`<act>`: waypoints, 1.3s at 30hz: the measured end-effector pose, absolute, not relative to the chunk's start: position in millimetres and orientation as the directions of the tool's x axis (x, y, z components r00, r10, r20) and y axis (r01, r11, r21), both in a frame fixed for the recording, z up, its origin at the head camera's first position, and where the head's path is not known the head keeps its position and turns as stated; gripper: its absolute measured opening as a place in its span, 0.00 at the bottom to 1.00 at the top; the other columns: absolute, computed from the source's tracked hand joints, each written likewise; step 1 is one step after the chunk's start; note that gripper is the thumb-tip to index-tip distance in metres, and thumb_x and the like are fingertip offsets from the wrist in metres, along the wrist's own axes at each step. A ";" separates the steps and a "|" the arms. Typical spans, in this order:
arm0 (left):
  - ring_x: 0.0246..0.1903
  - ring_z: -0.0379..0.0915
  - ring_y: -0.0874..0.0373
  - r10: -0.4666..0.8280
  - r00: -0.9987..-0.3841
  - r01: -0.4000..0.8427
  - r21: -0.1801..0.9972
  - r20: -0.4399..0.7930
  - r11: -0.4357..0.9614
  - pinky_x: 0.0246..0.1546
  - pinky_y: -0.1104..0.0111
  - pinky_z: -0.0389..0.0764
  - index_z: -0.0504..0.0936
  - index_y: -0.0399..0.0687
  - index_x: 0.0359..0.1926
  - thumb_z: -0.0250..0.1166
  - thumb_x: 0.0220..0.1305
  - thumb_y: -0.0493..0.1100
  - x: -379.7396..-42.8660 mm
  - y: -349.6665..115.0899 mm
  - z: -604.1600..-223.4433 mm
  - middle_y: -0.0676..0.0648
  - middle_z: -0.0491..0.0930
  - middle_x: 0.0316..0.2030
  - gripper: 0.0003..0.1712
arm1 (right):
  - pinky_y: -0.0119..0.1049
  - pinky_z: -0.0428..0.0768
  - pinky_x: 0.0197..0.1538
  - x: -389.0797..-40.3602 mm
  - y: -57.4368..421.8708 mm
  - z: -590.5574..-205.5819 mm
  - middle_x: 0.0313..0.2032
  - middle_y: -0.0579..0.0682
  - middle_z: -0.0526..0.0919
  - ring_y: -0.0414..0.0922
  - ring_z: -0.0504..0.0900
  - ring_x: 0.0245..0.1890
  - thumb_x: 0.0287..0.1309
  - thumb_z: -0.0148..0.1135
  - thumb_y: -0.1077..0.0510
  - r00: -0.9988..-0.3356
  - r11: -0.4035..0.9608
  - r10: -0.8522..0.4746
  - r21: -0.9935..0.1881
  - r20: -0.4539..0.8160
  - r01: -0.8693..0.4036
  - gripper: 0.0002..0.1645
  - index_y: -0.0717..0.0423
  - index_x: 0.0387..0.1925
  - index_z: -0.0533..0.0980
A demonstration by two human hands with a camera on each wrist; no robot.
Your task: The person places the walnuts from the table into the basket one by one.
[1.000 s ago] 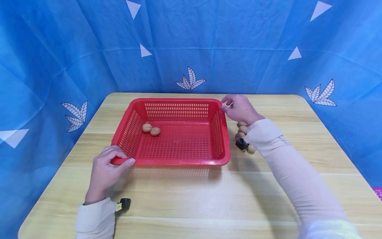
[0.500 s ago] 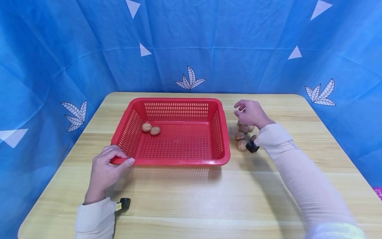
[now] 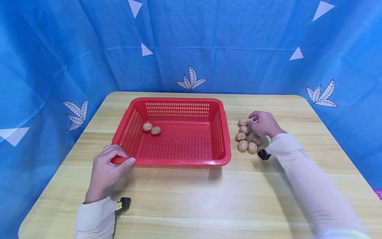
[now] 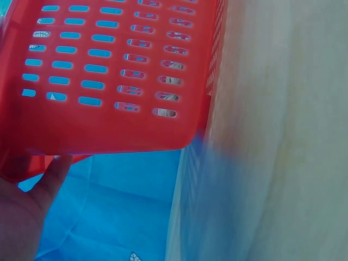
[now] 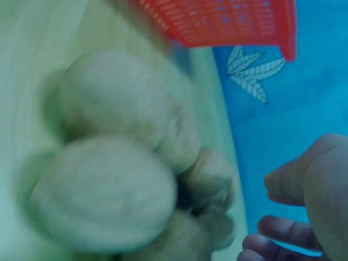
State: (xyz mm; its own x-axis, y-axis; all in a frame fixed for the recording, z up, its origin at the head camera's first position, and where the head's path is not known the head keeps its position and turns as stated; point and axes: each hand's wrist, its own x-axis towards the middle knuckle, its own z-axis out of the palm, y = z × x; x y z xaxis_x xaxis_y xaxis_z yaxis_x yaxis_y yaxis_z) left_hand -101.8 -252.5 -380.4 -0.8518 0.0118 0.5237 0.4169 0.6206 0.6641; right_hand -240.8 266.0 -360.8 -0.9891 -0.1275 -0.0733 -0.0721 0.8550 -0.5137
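A red plastic basket (image 3: 179,162) with slotted walls stands on the table. My left hand (image 3: 105,169) grips its near left corner, thumb over the rim; the left wrist view shows that thumb (image 4: 53,176) under the red rim. Inside the basket two walnuts (image 3: 156,130) lie side by side near the left wall. Right of the basket, several loose walnuts (image 3: 243,145) sit in a cluster. Just over the far right part of this cluster hovers my right hand (image 3: 264,124), its fingers loosely bent. In the right wrist view, thumb and fingers are apart with nothing between them.
The light wooden table (image 3: 191,205) has a blue cloth backdrop (image 3: 238,49) printed with leaves and triangles along its far and side edges. A black wrist camera (image 3: 264,154) sticks out from the right cuff, close to the walnuts. Another black camera (image 3: 125,203) is on the left cuff.
My right hand has let go of the basket's far right corner and moved right and nearer, down toward the loose walnuts. The left hand and basket have stayed in place.
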 end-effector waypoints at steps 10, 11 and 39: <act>0.41 0.69 0.65 0.015 -0.852 0.418 0.663 0.523 0.621 0.41 0.82 0.68 0.83 0.46 0.25 0.79 0.41 0.34 -104.3 -251.0 -379.5 0.44 0.82 0.33 0.12 | 0.48 0.73 0.45 -236.2 278.7 -375.9 0.43 0.63 0.79 0.54 0.76 0.40 0.65 0.54 0.53 -0.987 0.832 -0.107 -0.554 -0.123 -0.021 0.23 0.67 0.54 0.71; 0.41 0.69 0.65 0.014 -0.852 0.417 0.663 0.523 0.622 0.41 0.82 0.68 0.83 0.46 0.25 0.79 0.41 0.34 -104.5 -250.8 -379.4 0.45 0.82 0.33 0.12 | 0.48 0.74 0.45 -236.7 278.8 -376.8 0.43 0.63 0.79 0.54 0.76 0.40 0.66 0.53 0.53 -0.987 0.835 -0.109 -0.549 -0.118 -0.027 0.23 0.68 0.54 0.71; 0.40 0.69 0.66 0.018 -0.842 0.427 0.646 0.540 0.633 0.38 0.83 0.69 0.82 0.47 0.25 0.79 0.41 0.34 -106.3 -248.5 -379.4 0.45 0.81 0.33 0.12 | 0.53 0.73 0.50 -244.8 274.5 -357.2 0.45 0.65 0.78 0.59 0.76 0.46 0.68 0.50 0.56 -0.995 0.784 -0.100 -0.617 -0.030 -0.061 0.21 0.67 0.55 0.69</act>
